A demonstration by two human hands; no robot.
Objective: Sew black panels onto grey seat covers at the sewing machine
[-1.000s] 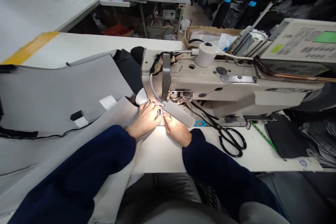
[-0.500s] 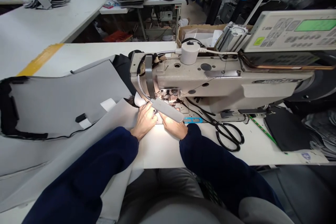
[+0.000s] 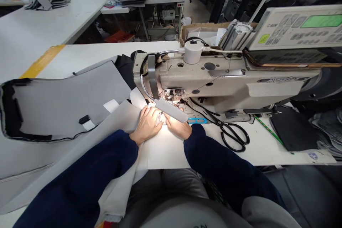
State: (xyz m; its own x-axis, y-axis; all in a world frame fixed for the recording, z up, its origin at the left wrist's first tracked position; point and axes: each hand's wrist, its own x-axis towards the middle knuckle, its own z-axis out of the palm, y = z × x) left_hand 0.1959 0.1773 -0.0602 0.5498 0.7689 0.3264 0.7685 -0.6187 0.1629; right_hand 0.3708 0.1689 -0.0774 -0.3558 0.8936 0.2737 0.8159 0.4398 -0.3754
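Note:
Under the lit head of the sewing machine (image 3: 203, 74), both hands are at a large grey fabric piece (image 3: 66, 103) with black edging. My left hand (image 3: 148, 123) is closed on its edge beside the presser foot, knuckles up and fingers curled. Just right of it, my right hand (image 3: 177, 126) pinches the edge of the work, with its fingers partly behind a grey flat bar (image 3: 171, 109). That bar also hides part of the needle area. A pale flap (image 3: 137, 98) of the fabric stands up by the left fingers.
Black scissors (image 3: 232, 133) lie right of my right hand, near a blue slotted plate (image 3: 197, 120). A green pencil-like stick (image 3: 268, 130) and dark fabric pieces (image 3: 288, 128) lie further right. The control panel (image 3: 299, 26) overhangs the machine. An open cardboard box (image 3: 184, 34) stands behind.
My left hand has shifted slightly left and down, its fingers now flatter over the fabric. The pale flap beside it has risen. The right hand has barely moved.

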